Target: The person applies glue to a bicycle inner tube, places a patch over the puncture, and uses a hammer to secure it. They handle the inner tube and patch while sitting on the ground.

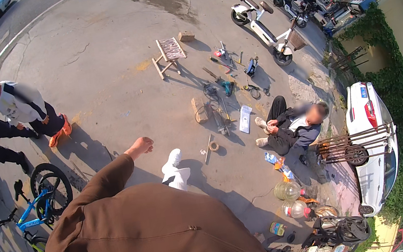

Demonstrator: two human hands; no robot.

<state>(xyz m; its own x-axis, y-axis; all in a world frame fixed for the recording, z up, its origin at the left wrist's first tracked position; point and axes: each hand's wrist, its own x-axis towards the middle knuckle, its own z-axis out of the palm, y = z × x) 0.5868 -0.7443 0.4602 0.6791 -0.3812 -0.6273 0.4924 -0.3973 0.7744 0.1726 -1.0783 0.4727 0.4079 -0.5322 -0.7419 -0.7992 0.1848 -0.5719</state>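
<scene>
My left hand (141, 146) hangs over the concrete at the end of a brown sleeve (109, 175). Its fingers look loosely curled, and nothing shows in them. My right hand is not in view; a blurred strip of skin at the bottom edge cannot be identified. Before me are my white shoes (176, 169). Beyond them lie a thin rod (208, 149) and a brown ring (214, 146). Farther out are an angle grinder (220, 121), a wooden block (199, 110), a teal cordless power tool (228, 87) and a white printed packet (245, 118).
A person (294, 122) sits on the ground at right. Two people stand at left, one in orange shoes (59, 131), near a blue bicycle (34, 209). A folding stool (171, 50), white electric scooter (263, 30), large plastic bottles (288, 190) and white car (377, 162) stand around.
</scene>
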